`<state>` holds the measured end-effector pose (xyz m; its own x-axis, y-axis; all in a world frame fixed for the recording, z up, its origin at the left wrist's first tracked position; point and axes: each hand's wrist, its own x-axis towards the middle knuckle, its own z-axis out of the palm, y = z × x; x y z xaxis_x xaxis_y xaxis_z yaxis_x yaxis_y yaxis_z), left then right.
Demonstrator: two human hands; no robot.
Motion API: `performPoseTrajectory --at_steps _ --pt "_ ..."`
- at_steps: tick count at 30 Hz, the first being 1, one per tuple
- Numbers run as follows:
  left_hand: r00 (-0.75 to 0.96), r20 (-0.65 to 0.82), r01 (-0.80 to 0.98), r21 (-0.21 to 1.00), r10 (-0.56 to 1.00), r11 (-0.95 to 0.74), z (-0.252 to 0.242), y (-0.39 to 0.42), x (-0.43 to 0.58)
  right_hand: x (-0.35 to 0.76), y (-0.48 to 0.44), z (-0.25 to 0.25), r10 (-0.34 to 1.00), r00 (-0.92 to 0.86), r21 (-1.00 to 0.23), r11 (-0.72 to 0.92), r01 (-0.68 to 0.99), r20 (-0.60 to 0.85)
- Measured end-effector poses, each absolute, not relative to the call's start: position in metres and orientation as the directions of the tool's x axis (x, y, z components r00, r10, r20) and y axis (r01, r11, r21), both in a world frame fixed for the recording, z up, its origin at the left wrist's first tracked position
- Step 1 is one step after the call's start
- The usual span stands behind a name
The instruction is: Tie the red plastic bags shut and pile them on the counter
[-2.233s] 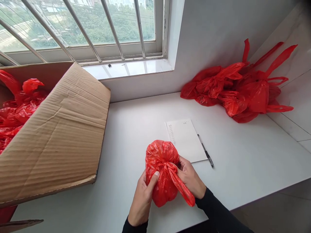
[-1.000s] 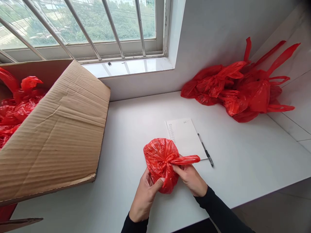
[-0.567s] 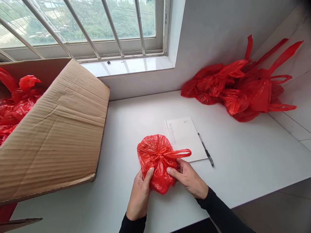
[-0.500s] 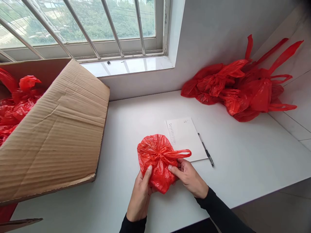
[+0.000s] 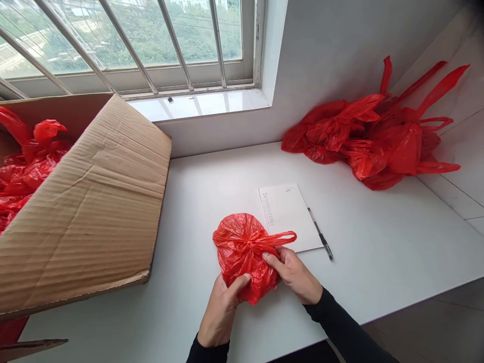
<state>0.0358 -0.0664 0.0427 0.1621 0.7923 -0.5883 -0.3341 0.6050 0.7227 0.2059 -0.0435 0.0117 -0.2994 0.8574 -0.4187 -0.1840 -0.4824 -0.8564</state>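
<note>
A knotted red plastic bag (image 5: 242, 247), bundled round with its contents hidden, is held over the near part of the white table. My left hand (image 5: 223, 307) grips its lower left, thumb pressed on top and fingers underneath. On the right side, my right hand (image 5: 297, 275) clasps the bag with its thumb on top, just below a loose handle loop that points right. Just behind the bag lies a notebook page (image 5: 293, 214) with handwriting down its left side, partly covered by the bag and loop. A black pen (image 5: 320, 234) rests along the page's right edge.
At left stands a large cardboard box (image 5: 98, 201) with several red bags (image 5: 34, 161) inside. More red plastic bags (image 5: 378, 141) are heaped against the wall at the back right. A barred window (image 5: 151, 45) and its sill rise behind the white table (image 5: 385, 242).
My left hand has shifted slightly, its thumb now farther right and lower on the bag. The bag has turned or tilted a little. My right hand has barely moved.
</note>
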Motion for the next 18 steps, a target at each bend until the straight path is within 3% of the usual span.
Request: performPoseTrajectory --at_steps 7,18 --pt "0.042 -0.637 -0.46 0.672 0.77 0.581 0.038 -0.066 0.036 0.206 -0.045 0.023 0.871 -0.387 -0.919 -0.375 -0.125 -0.303" --pt "0.042 -0.621 -0.496 0.667 0.783 0.556 0.034 -0.064 0.037 0.197 -0.049 0.014 0.878 -0.345 -0.907 -0.397 -0.138 -0.332"
